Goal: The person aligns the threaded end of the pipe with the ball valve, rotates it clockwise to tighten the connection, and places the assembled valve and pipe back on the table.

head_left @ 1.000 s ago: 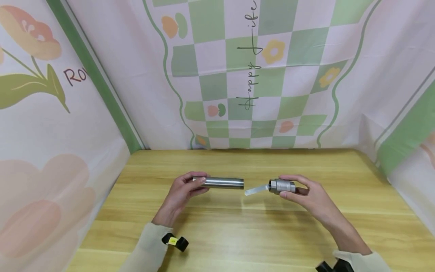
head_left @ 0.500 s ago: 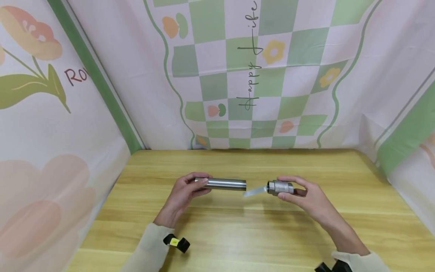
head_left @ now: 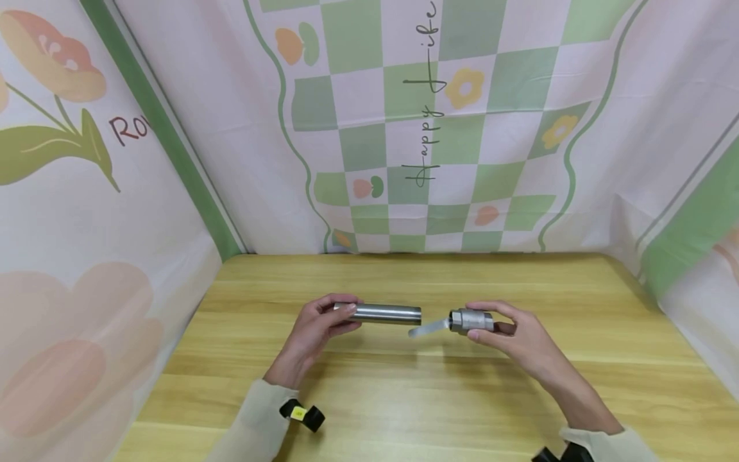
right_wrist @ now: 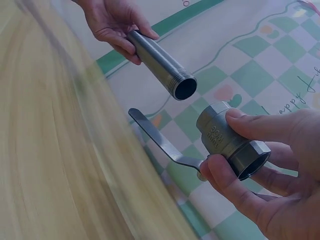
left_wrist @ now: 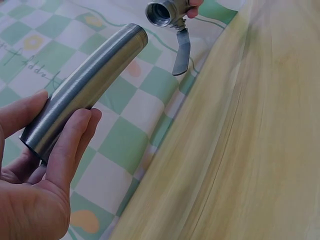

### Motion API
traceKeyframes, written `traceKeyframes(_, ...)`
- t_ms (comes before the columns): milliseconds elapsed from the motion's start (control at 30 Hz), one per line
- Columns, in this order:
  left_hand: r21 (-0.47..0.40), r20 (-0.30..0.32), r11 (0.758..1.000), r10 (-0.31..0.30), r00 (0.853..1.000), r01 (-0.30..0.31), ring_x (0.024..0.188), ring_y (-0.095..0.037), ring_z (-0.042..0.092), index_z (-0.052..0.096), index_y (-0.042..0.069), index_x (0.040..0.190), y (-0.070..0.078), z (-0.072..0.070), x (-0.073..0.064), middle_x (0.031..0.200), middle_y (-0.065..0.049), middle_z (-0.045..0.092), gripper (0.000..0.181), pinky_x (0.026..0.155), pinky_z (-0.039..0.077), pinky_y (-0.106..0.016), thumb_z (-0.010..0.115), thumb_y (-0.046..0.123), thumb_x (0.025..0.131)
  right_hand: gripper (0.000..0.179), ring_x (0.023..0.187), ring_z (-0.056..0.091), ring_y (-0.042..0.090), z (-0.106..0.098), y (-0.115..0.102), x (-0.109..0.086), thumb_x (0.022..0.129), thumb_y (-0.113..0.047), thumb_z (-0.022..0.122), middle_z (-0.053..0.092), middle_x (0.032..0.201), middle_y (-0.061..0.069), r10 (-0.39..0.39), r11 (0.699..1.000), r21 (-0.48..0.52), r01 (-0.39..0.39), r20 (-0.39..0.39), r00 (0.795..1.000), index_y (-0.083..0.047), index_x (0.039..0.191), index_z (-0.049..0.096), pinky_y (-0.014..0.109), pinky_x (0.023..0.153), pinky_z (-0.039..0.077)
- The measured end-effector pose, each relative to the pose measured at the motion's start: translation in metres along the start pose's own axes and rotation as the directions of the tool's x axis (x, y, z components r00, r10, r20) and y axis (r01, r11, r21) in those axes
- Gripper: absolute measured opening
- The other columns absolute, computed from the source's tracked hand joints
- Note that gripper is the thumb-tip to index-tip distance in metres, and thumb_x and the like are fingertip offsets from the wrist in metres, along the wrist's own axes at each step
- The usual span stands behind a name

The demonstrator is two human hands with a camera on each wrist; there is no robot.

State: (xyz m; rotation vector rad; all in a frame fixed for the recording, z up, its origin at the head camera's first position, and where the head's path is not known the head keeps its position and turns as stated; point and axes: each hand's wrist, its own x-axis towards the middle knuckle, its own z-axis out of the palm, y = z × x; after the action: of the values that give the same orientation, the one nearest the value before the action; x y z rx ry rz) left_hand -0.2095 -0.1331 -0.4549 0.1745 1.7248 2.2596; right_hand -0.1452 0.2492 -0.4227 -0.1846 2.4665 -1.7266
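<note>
Pipe [left_wrist: 85,85] and Valve [left_wrist: 165,11], a Gap Between

We see the left hand [left_wrist: 42,200] grip the pipe's lower end, its upper end tilted toward the valve's round mouth. Fingertips [left_wrist: 194,7] touch the valve; a flat lever [left_wrist: 182,54] hangs beneath. Checkered cloth [left_wrist: 120,145] and wooden tabletop [left_wrist: 250,140] lie behind.

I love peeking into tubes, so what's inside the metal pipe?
In the right wrist view, the metal pipe has its open end showing, with just a dark hollow inside. No object can be made out there; the pipe's wall and shadow hide whatever is deeper.
</note>
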Motion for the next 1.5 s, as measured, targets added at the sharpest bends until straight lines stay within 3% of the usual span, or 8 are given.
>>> traceKeyframes(367,-0.008,-0.012,1.0,-0.016,1.0,0.016,0.111,-0.025,0.074,0.075,-0.001,0.126,-0.003,0.008,-0.001,0.128,-0.013,0.067,0.025,0.097,0.065,-0.037,0.074,0.006,0.102,0.058,0.114,0.076,0.02,0.004,-0.002,-0.001,0.101,-0.022,0.081,0.057,0.147,0.036,0.009,1.0,0.025,-0.01,0.01,1.0,-0.004,0.153,0.06,0.036,0.09,0.066)
traceKeyframes(667,-0.014,-0.013,1.0,-0.02,1.0,0.02,0.112,-0.026,0.075,0.075,0.0,0.124,-0.007,0.015,-0.005,0.129,-0.012,0.069,0.022,0.097,0.065,-0.038,0.074,0.006,0.103,0.058,0.117,0.075,0.03,0.007,-0.002,-0.002,0.101,-0.02,0.081,0.057,0.147,0.037,0.011,0.999,0.043,-0.011,0.015,1.0,-0.005,0.152,0.06,0.037,0.091,0.066)
traceKeyframes(1200,-0.022,-0.012,0.999,-0.025,1.0,0.025,0.108,-0.024,0.076,0.075,0.0,0.125,-0.013,0.022,-0.006,0.126,-0.01,0.074,0.025,0.095,0.066,-0.036,0.076,0.007,0.101,0.058,0.111,0.077,0.02,0.017,-0.002,0.0,0.099,-0.017,0.083,0.061,0.145,0.032,-0.009,0.997,0.072,0.007,0.024,1.0,-0.003,0.151,0.061,0.03,0.089,0.065)
traceKeyframes(1500,-0.025,-0.006,0.999,-0.028,1.0,0.028,0.111,-0.024,0.075,0.074,-0.001,0.128,-0.015,0.024,-0.006,0.128,-0.01,0.073,0.028,0.096,0.066,-0.036,0.076,0.007,0.101,0.057,0.108,0.077,0.017,0.018,-0.002,0.0,0.099,-0.018,0.083,0.063,0.143,0.032,-0.011,0.997,0.08,0.009,0.03,0.999,-0.004,0.15,0.062,0.034,0.089,0.066)
